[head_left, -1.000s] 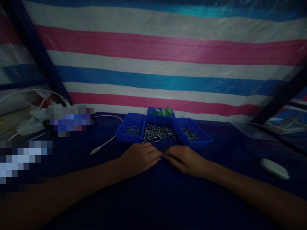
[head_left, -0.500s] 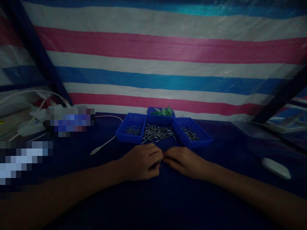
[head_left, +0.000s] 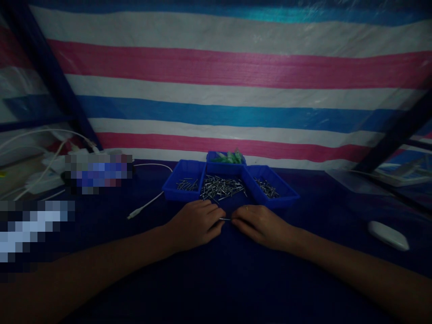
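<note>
Single head-worn view: looks forward, down; hands [head_left: 195, 225] near, striped sheet [head_left: 216, 66] beyond.

Dimly lit, dark blue desk [head_left: 209, 288]. A person's bare left hand [head_left: 195, 225] and right hand [head_left: 261, 226] face each other near the middle, fingertips slightly apart, a thin metal piece [head_left: 227, 219] spanning the gap in their grip. Just beyond lies a loose metal pile [head_left: 222, 187] between a left blue tray [head_left: 180, 195] and a right blue tray [head_left: 285, 199], both holding similar slender pieces. Behind it, a back blue tray [head_left: 227, 168] holds green items [head_left: 231, 157]. A white cable [head_left: 148, 205] lies at left; a pink, white and blue striped sheet [head_left: 236, 67] hangs behind.
</note>
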### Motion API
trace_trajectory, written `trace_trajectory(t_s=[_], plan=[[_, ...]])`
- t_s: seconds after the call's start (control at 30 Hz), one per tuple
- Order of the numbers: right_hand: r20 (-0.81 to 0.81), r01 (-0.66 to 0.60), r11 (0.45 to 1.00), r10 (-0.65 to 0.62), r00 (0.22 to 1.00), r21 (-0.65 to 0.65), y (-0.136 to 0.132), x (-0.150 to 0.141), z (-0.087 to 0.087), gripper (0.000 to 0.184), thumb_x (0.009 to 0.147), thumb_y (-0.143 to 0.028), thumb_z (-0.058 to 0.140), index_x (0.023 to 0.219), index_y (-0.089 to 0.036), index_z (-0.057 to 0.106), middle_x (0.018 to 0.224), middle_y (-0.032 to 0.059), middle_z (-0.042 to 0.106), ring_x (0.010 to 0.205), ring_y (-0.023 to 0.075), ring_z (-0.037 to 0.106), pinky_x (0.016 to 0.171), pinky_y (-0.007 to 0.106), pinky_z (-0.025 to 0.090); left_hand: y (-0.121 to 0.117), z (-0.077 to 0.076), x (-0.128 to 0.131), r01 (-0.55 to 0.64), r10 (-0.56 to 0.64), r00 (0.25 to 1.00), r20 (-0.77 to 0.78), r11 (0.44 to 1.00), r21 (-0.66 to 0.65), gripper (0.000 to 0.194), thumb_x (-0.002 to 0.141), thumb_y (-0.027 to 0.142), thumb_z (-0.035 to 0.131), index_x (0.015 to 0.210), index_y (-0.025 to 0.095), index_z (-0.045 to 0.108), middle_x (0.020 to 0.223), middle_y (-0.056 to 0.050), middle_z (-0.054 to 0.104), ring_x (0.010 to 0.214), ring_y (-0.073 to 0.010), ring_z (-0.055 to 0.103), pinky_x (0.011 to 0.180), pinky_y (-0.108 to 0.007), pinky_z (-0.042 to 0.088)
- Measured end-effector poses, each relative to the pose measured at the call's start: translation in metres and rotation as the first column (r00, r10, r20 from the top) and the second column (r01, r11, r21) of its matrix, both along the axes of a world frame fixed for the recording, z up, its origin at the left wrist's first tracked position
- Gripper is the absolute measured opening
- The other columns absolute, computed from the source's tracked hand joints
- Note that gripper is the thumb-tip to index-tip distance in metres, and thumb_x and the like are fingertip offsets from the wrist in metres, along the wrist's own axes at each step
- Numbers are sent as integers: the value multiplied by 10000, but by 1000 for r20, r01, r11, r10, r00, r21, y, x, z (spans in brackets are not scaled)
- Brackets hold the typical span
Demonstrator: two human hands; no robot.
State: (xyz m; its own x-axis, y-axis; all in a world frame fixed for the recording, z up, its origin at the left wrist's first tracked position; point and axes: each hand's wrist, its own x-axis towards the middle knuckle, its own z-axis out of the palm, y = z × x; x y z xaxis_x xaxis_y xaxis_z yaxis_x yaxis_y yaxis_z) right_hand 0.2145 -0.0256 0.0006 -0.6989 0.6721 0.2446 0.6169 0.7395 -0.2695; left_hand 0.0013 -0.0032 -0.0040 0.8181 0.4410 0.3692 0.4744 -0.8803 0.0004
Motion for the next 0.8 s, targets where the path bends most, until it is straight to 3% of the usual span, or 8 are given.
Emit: trace_trajectory(t_s=[0.37, 0.8], plan=[[-54, 58, 998, -59, 997, -18, -2, 0, 1, 78, 866, -197, 436, 859, -170, 509, 718, 9, 563, 631, 123, 537, 591, 235, 400, 0, 2, 0, -53, 52, 998, -18, 999, -14, 178, 875, 251, 417, 783, 153, 534, 727, -10, 566, 696, -141, 508, 744, -303, 407], [-85, 82, 995, -87, 993, -56, -2, 0, 1, 38, 845, -155, 443, 869, -183, 455, 702, -13, 539, 586, 107, 518, 538, 212, 376, 0, 5, -1, -24, 25, 999, -37, 999, 38, 120, 843, 182, 439, 737, 156, 491, 694, 3, 539, 650, -135, 466, 632, -263, 376]])
